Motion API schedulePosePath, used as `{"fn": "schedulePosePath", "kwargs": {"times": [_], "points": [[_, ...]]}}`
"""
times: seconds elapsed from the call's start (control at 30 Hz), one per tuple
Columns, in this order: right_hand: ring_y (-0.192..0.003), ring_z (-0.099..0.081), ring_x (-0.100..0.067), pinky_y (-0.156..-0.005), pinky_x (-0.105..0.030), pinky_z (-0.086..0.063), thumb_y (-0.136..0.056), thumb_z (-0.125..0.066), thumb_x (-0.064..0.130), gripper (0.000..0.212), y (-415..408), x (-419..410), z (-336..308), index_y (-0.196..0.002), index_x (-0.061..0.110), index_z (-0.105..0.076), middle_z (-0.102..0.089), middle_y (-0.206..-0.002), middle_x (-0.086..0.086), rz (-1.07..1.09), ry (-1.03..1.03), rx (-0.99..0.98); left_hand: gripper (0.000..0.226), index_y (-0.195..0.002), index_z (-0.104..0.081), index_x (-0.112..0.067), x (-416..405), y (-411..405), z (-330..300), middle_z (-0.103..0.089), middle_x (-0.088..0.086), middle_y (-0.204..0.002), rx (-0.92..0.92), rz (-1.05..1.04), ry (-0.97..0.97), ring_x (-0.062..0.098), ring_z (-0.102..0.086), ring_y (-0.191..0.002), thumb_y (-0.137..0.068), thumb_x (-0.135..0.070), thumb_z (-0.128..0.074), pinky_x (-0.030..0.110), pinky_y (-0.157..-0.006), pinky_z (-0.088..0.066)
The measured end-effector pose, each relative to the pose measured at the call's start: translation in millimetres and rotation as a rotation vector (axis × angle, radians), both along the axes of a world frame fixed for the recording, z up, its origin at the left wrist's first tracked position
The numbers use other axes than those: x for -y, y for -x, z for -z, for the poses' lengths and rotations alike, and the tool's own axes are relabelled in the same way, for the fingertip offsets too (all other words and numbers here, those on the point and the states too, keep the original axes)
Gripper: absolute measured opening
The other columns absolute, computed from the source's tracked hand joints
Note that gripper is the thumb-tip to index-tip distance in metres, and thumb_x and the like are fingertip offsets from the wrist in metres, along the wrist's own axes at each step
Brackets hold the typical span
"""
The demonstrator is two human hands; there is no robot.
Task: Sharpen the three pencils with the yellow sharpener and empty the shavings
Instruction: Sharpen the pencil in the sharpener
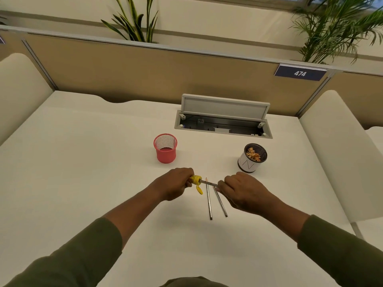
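Note:
My left hand [174, 183] grips the yellow sharpener [195, 179], whose small yellow cap [199, 189] hangs open below it. My right hand [240, 190] pinches a grey pencil [209, 183] whose tip is inside the sharpener. Two more grey pencils lie on the white table just below: one [209, 200] with its sharpened tip pointing away from me, the other [221, 203] to its right with its far end under my right hand. A black mesh cup with a white label [251, 159], holding shavings, stands behind my right hand.
A red mesh cup [165, 148] stands behind my left hand. Farther back an open cable hatch [223, 119] is set into the table [83, 152]. A tan partition with a sign reading 474 [300, 73] and cream side panels enclose the desk.

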State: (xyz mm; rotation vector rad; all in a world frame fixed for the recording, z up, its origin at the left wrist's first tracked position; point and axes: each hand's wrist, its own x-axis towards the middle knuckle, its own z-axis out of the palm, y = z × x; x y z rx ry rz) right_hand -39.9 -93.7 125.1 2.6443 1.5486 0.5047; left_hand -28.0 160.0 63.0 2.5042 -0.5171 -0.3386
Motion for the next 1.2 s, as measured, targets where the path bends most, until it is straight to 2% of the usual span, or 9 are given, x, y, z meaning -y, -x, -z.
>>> {"fn": "schedulePosePath", "kwargs": {"times": [0.13,0.3,0.37,0.5,0.67,0.9,1.03,1.13,1.2], "points": [[-0.043,-0.044,-0.026,-0.039,-0.031,-0.035,-0.097,-0.048,0.026,0.035,11,-9,4,-0.072,0.006,-0.063,-0.052,-0.055,-0.005,0.236,-0.212,-0.252,0.022,-0.087,-0.043,-0.027,1,-1,0,-0.052,-0.010,-0.085,0.037,-0.021,0.009,0.007,-0.052,-0.077,-0.091,-0.006,-0.047,0.020,-0.061,-0.036],[-0.036,-0.028,-0.013,-0.042,-0.021,-0.027,-0.095,-0.055,0.031,0.037,13,-39,2,-0.069,0.007,-0.064,-0.032,-0.039,0.006,1.070,-0.881,-1.317,0.015,-0.089,-0.044,-0.023,0,1,4,-0.056,-0.006,-0.090,0.048,-0.021,-0.017,0.009,-0.054,-0.079,-0.093,-0.009,-0.046,0.028,-0.067,-0.046],[-0.039,-0.023,-0.014,-0.042,-0.022,-0.026,-0.096,-0.053,0.029,0.035,9,-39,-4,-0.075,0.004,-0.064,-0.028,-0.044,0.001,1.121,-0.884,-1.517,0.012,-0.091,-0.046,-0.021,0,5,9,-0.057,-0.006,-0.091,0.034,-0.032,-0.004,0.009,-0.054,-0.080,-0.093,-0.009,-0.046,0.031,-0.069,-0.047],[-0.061,-0.054,-0.019,-0.056,-0.032,-0.042,-0.095,-0.045,0.033,0.031,15,-27,-4,-0.080,0.014,-0.065,-0.062,-0.069,-0.004,0.698,-0.371,-0.951,0.008,-0.089,-0.049,-0.019,-1,5,10,-0.059,-0.004,-0.089,-0.035,-0.028,0.019,0.020,-0.055,-0.081,-0.093,-0.012,-0.048,0.036,-0.070,-0.045],[-0.058,-0.043,-0.022,-0.056,-0.034,-0.035,-0.094,-0.050,0.020,0.011,10,-2,1,-0.091,0.013,-0.058,-0.048,-0.073,-0.002,0.180,0.130,-0.244,0.011,-0.086,-0.049,-0.023,-7,-2,2,-0.061,-0.002,-0.090,-0.067,0.051,-0.012,0.020,-0.053,-0.081,-0.093,-0.014,-0.049,0.038,-0.070,-0.045],[-0.040,-0.039,-0.024,-0.040,-0.030,-0.031,-0.093,-0.058,0.024,0.021,13,-1,12,-0.079,0.009,-0.061,-0.049,-0.056,-0.004,0.097,0.034,-0.097,0.013,-0.086,-0.046,-0.025,-1,-2,4,-0.058,-0.005,-0.089,-0.037,0.050,-0.063,0.018,-0.051,-0.080,-0.092,-0.013,-0.049,0.035,-0.068,-0.043],[-0.044,-0.046,-0.022,-0.046,-0.029,-0.035,-0.097,-0.053,0.023,0.031,22,-22,13,-0.068,0.011,-0.056,-0.051,-0.050,0.002,0.442,-0.336,-0.565,0.017,-0.086,-0.045,-0.026,-1,0,6,-0.058,-0.009,-0.087,0.000,-0.039,-0.035,0.014,-0.054,-0.080,-0.091,-0.010,-0.046,0.035,-0.069,-0.048],[-0.035,-0.028,-0.011,-0.044,-0.022,-0.026,-0.097,-0.052,0.026,0.035,16,-40,9,-0.068,0.007,-0.055,-0.032,-0.040,0.009,0.998,-0.973,-1.346,0.012,-0.089,-0.045,-0.021,-1,-1,7,-0.060,-0.003,-0.091,0.039,-0.060,-0.029,0.015,-0.055,-0.080,-0.092,-0.010,-0.045,0.036,-0.069,-0.049],[-0.037,-0.018,-0.012,-0.041,-0.022,-0.021,-0.099,-0.049,0.026,0.031,10,-41,5,-0.076,0.005,-0.053,-0.023,-0.045,0.003,1.171,-1.112,-1.745,0.010,-0.089,-0.046,-0.018,-1,-1,9,-0.060,0.000,-0.091,0.049,-0.056,-0.038,0.018,-0.056,-0.081,-0.092,-0.009,-0.045,0.038,-0.069,-0.049]]}}
